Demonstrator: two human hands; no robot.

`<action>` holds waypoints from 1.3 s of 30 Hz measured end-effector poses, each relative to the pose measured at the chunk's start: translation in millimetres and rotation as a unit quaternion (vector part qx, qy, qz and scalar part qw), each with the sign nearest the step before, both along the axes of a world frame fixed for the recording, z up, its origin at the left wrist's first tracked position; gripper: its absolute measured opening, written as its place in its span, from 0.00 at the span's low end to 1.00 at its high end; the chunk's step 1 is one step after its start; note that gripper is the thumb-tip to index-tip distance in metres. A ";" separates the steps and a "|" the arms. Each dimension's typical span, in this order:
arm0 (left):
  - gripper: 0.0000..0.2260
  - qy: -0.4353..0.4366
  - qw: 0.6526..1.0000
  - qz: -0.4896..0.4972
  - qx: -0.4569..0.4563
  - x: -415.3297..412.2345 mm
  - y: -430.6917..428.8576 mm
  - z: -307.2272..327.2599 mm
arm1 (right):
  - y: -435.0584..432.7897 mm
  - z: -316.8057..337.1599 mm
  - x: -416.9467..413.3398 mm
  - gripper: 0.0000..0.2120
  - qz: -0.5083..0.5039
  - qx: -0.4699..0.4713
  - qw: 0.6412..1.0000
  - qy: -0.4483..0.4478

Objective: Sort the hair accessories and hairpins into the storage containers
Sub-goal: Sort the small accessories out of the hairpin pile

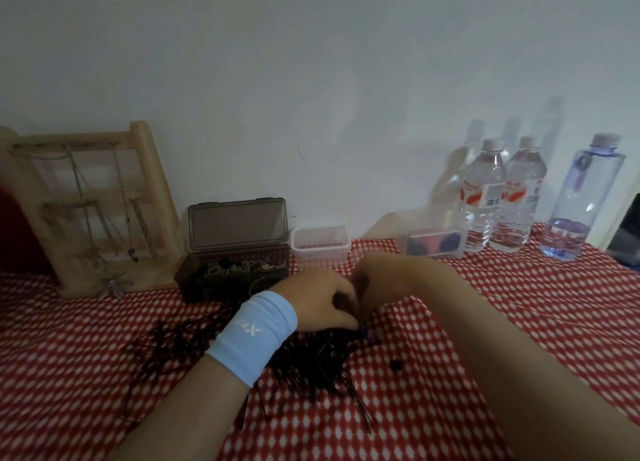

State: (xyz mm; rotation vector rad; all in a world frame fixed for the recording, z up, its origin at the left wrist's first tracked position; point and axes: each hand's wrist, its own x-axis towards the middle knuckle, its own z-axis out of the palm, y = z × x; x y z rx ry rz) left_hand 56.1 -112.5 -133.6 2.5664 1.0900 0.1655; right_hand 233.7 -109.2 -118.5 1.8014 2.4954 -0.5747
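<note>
1. Currently the left hand (322, 301) and right hand (391, 280) meet, touching, fingers curled, low over the worktop (485, 322).
2. I cannot tell what, if anything, they pinch; too blurred.
3. Black hairpins (311, 363) lie heaped under the left wrist.
4. The dark box (235, 273), lid up, stands just behind the heap.

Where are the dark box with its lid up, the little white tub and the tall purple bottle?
dark box (237, 223): head view, on the raised lid.
white tub (320, 253): head view, on its front wall.
purple bottle (585, 197): head view, middle of its clear body.
</note>
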 end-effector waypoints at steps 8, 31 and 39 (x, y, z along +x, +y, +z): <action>0.11 0.001 1.000 0.018 0.005 -15.0 -12.5 -7.9 | -20.1 1.5 0.1 0.09 -0.034 0.022 0.998 0.042; 0.09 0.054 0.995 0.025 0.082 8.5 -23.4 -6.2 | -42.7 5.3 4.7 0.08 -0.097 0.022 0.995 0.001; 0.08 0.089 0.993 0.015 0.079 16.8 -20.0 -6.2 | -52.1 -2.3 -1.1 0.17 -0.072 -0.038 0.996 -0.049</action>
